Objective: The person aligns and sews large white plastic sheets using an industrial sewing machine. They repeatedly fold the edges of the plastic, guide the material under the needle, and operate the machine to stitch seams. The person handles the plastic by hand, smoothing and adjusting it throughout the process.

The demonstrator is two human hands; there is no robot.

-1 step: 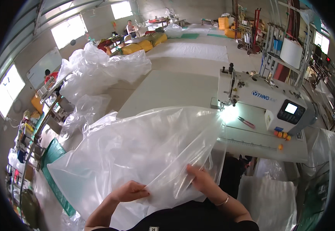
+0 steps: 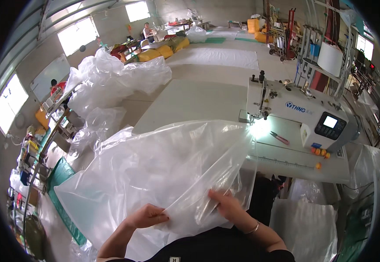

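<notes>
A large sheet of clear plastic film (image 2: 155, 161) spreads over the table front and down across my lap. Its far right corner reaches the needle area of a white sewing machine (image 2: 303, 109), where a bright lamp shines. My left hand (image 2: 151, 216) is closed on a fold of the film, thumb and fingers pinched together. To its right, my right hand (image 2: 228, 206), with a bracelet at the wrist, pinches the film near its right edge. Pink-handled thread snips (image 2: 280, 138) lie on the machine bed, apart from both hands.
Small orange balls (image 2: 319, 153) sit by the machine's base. Heaped clear plastic (image 2: 111, 74) stands beyond the table (image 2: 190, 100) at left. A white thread cone (image 2: 330, 60) is on a rack at right. Two people work farther back on the left. A green sheet (image 2: 63, 196) lies at lower left.
My right hand has shifted very slightly left along the film. The left hand and the rest look almost the same.
</notes>
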